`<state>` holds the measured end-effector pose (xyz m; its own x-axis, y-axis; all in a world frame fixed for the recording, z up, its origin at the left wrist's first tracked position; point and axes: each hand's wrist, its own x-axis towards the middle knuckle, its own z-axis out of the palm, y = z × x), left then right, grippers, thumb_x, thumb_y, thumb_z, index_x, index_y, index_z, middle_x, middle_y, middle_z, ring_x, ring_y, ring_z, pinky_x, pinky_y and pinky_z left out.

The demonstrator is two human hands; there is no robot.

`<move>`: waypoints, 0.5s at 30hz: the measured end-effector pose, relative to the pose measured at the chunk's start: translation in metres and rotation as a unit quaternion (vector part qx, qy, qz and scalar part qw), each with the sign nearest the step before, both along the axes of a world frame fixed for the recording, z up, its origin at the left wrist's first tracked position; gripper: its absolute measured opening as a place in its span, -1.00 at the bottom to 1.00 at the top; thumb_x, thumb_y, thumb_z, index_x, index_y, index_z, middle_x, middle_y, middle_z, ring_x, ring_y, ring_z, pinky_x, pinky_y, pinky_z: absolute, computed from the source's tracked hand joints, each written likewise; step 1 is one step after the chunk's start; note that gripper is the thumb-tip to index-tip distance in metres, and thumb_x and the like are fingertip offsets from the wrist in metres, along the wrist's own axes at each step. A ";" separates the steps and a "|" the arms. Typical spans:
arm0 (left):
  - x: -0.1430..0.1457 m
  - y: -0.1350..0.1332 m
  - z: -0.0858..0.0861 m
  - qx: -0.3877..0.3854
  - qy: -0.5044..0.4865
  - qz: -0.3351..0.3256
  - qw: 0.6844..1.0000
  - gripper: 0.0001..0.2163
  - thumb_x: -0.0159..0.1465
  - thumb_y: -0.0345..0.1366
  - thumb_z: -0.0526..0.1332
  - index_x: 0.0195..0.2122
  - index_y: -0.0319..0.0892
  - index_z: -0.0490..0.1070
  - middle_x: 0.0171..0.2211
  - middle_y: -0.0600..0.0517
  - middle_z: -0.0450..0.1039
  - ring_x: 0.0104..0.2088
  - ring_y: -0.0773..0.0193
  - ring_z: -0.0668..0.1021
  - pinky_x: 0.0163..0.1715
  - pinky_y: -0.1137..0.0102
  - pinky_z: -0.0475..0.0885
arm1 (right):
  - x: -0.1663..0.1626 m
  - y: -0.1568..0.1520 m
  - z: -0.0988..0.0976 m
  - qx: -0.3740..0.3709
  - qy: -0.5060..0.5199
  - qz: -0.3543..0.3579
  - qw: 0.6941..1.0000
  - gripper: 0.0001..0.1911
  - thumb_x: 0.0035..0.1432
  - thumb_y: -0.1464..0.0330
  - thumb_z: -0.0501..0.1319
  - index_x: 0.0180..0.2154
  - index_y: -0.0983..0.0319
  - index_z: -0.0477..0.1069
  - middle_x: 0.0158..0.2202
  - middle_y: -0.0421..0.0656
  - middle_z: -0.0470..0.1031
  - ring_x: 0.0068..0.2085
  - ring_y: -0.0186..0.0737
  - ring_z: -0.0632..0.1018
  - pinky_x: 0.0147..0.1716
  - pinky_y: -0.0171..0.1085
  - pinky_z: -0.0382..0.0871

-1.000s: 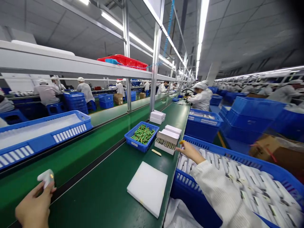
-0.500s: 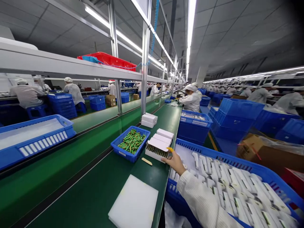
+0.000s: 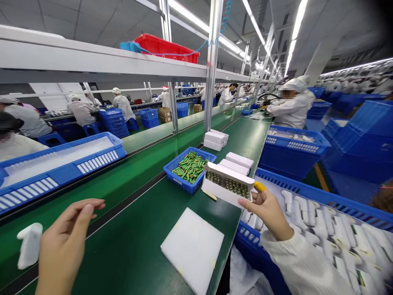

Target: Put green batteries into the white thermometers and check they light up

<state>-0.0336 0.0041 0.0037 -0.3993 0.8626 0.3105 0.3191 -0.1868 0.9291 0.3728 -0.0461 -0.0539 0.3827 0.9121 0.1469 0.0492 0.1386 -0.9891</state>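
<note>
My right hand [image 3: 265,207], with a yellow cover on one fingertip, grips the right end of a white box of batteries [image 3: 221,195]. The box has its lid up and is tilted, with rows of battery ends showing. My left hand [image 3: 69,237] is over the left side of the bench, fingers stretched out and loosely curved, with nothing seen in it. Just left of it, a white plastic housing [image 3: 29,248] lies on the green belt. Behind the box stands a blue basket [image 3: 184,184] of loose green batteries [image 3: 190,166]. A wooden stick [image 3: 210,195] lies beside the box.
A white foam pad [image 3: 193,250] lies on the bench in front. Closed white boxes [image 3: 235,166] sit behind the open one. A blue crate [image 3: 307,186] of white housings stands at right. Across the belt is a long blue tray [image 3: 101,153]. A co-worker [image 3: 291,104] sits farther along.
My left hand has come into view at the left. The box in my right hand has come nearer and tilted up. The view has turned left, and the white housing on the belt now shows.
</note>
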 end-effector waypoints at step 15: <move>0.025 -0.043 -0.025 -0.197 0.439 -0.237 0.844 -0.74 0.30 -0.22 -0.05 -0.18 -0.08 0.41 -0.17 -0.03 0.49 -0.30 0.15 0.55 -0.40 0.36 0.40 | -0.148 0.103 -0.034 0.042 -0.272 0.388 0.880 -0.43 -0.12 0.42 0.37 -0.02 0.25 0.30 -0.21 -0.15 0.34 -0.40 -0.36 0.43 -0.50 -0.37 0.34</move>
